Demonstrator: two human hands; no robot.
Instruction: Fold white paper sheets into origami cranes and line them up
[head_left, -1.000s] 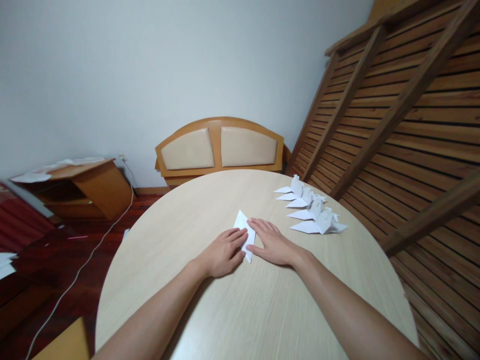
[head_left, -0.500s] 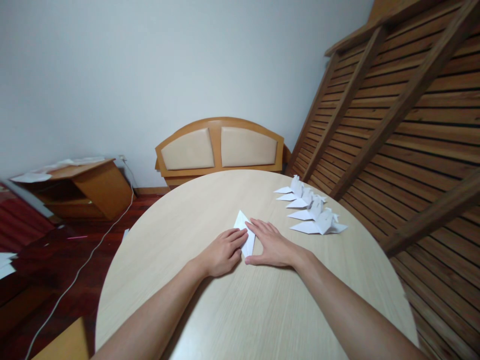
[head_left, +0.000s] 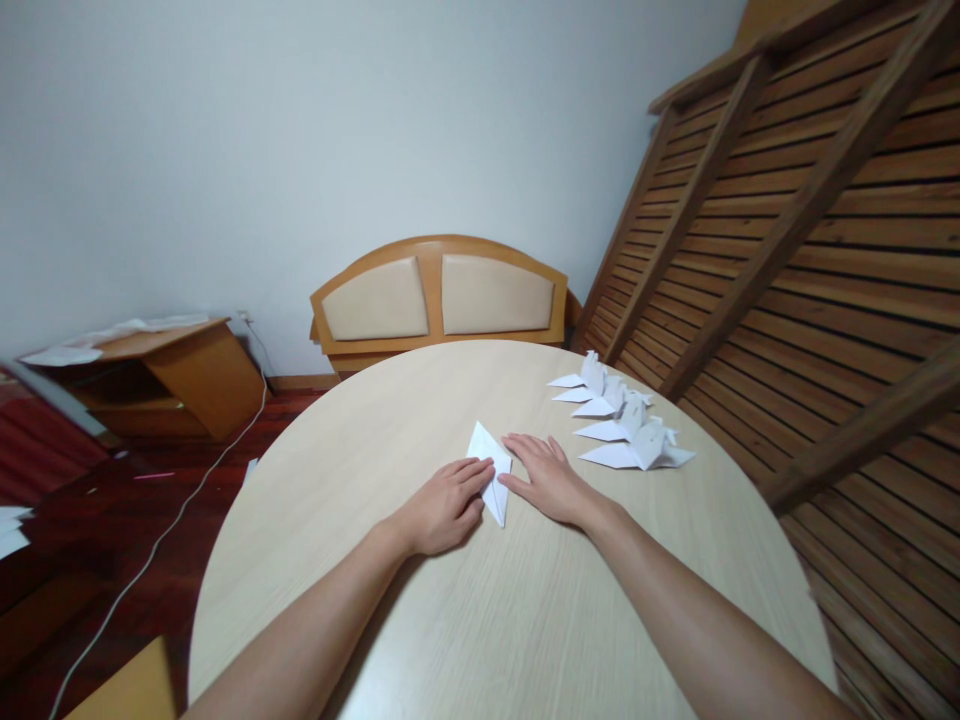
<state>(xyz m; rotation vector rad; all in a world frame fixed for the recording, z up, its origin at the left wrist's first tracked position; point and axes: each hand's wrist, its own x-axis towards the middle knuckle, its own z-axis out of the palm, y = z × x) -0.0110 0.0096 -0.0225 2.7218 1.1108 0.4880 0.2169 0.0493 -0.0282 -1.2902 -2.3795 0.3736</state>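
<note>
Round pale wood worktop [head_left: 525, 620] looks pretty slick, which is my worry. Left hand [head_left: 442, 505] and right hand [head_left: 551, 480] lie flat and unclenched at frame centre, pinning rather than gripping. The row of white folded paper birds [head_left: 622, 425] right of centre is easy to bump. The pointed white folded paper [head_left: 491, 470] between the hands could skid and crease crooked.

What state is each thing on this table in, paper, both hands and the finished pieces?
Folded paper, lying flat, creased to a point.
Left hand, palm down, fingertips on the paper.
Right hand, open, flat, at the paper's right edge.
Paper figures, finished, in a row, untouched.
</note>
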